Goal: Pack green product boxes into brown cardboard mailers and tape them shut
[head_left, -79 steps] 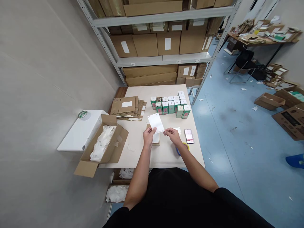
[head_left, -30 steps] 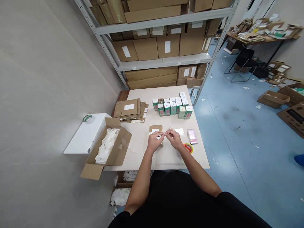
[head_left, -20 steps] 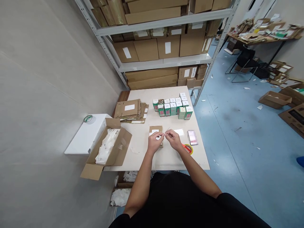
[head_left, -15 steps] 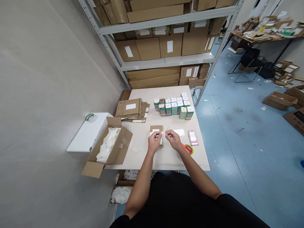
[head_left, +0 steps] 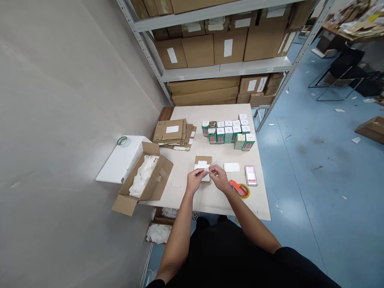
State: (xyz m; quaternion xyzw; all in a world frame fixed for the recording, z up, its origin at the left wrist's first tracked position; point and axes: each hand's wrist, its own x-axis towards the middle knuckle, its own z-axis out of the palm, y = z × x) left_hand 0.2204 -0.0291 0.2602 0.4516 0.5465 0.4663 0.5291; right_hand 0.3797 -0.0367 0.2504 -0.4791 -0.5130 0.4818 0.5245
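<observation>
My left hand (head_left: 194, 180) and my right hand (head_left: 219, 178) meet in front of me, fingertips pinched on a small, pale, thin piece (head_left: 206, 171) between them; its kind is too small to make out. Just beneath lies a small cardboard box (head_left: 204, 159) with white labels on top, partly covered by my fingers. To the right of my right hand are a white card (head_left: 232, 167), an orange tape cutter (head_left: 237, 185) and a yellow tape roll (head_left: 247, 193). A blurred pinkish item (head_left: 251, 176) lies beyond them.
Several green-and-white boxes (head_left: 228, 134) stand at the table's back right. Flattened cardboard (head_left: 169, 132) is stacked back left. An open carton (head_left: 159, 178) of white plastic and a white box (head_left: 117, 166) with green tape (head_left: 122, 141) are at left. Shelving (head_left: 225, 70) rises behind.
My view has shifted, so the table's far side sits further right. My fingertips have come closer together around the pale piece, and the white card is more fully visible.
</observation>
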